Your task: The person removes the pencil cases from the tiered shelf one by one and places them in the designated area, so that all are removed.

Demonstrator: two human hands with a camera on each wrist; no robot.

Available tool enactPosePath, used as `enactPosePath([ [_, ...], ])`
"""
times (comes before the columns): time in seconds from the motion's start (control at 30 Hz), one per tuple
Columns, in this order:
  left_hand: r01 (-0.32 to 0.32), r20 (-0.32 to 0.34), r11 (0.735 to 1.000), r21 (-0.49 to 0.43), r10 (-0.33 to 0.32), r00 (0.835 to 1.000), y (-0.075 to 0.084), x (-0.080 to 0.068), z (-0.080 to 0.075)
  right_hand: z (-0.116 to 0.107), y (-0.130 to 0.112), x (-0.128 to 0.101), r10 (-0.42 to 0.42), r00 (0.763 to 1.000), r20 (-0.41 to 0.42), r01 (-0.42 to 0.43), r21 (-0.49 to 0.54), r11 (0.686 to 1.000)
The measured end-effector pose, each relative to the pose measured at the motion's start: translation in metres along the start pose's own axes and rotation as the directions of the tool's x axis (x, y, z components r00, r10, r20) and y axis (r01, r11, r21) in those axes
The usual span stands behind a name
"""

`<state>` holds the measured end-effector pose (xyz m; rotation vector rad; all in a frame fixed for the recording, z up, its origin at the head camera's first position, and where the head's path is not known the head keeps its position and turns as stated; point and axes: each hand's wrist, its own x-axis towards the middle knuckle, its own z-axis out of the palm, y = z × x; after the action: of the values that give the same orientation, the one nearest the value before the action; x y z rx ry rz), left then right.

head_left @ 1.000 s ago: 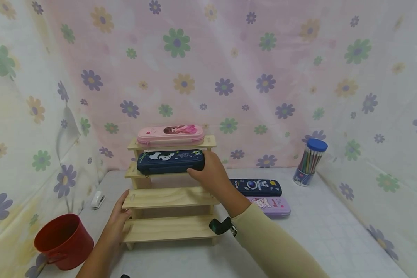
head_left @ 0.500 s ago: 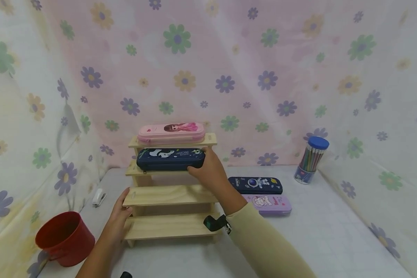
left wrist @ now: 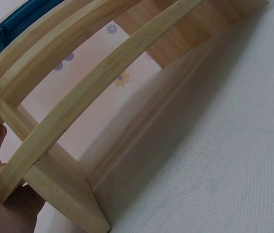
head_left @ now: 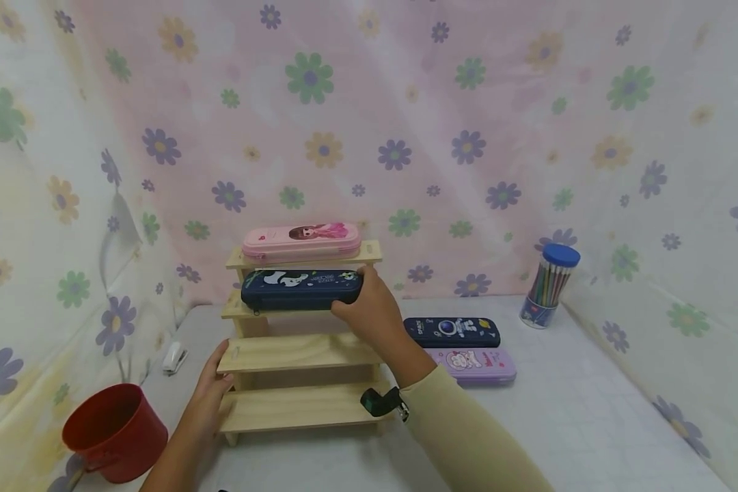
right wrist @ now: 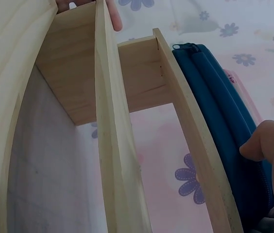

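Observation:
A stepped wooden rack (head_left: 301, 350) with several tiers stands on the table. My left hand (head_left: 212, 386) grips the left end of its second-lowest tier, fingers at the edge and thumb near the underside. My right hand (head_left: 372, 307) holds the right end of a navy pencil case (head_left: 301, 290) with a panda print, thumb on its front side. The case lies along the second tier from the top; in the right wrist view the navy case (right wrist: 224, 126) is against the shelf board. A pink pencil case (head_left: 301, 242) with a doll picture lies on the top tier.
Right of the rack lie a navy astronaut pencil case (head_left: 458, 331) and a lilac pencil case (head_left: 480, 366), partly behind my right arm. A blue-lidded tub of pencils (head_left: 547, 287) stands farther right. At left are a red bucket (head_left: 117, 434) and a white stapler (head_left: 174, 358).
My right forearm has shifted slightly left. Both hands keep their hold, and the panda case stays on its tier. The head view tilts a little up and down.

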<state>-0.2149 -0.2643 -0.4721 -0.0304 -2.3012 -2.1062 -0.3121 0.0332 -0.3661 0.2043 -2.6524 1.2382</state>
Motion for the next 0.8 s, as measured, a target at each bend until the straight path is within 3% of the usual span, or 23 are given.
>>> enactPosePath([
  [0.33, 0.024, -0.007, 0.999, 0.025, -0.024, 1.0, 0.0, 0.001, 0.002, -0.004, 0.002, -0.004, 0.011, 0.999, -0.041, -0.011, -0.008, 1.0],
  [0.8, 0.027, -0.017, 0.999, 0.025, -0.026, 0.999, -0.002, 0.0, 0.001, -0.012, 0.013, -0.02, 0.029, 0.997, -0.071, -0.024, 0.077, 0.997],
])
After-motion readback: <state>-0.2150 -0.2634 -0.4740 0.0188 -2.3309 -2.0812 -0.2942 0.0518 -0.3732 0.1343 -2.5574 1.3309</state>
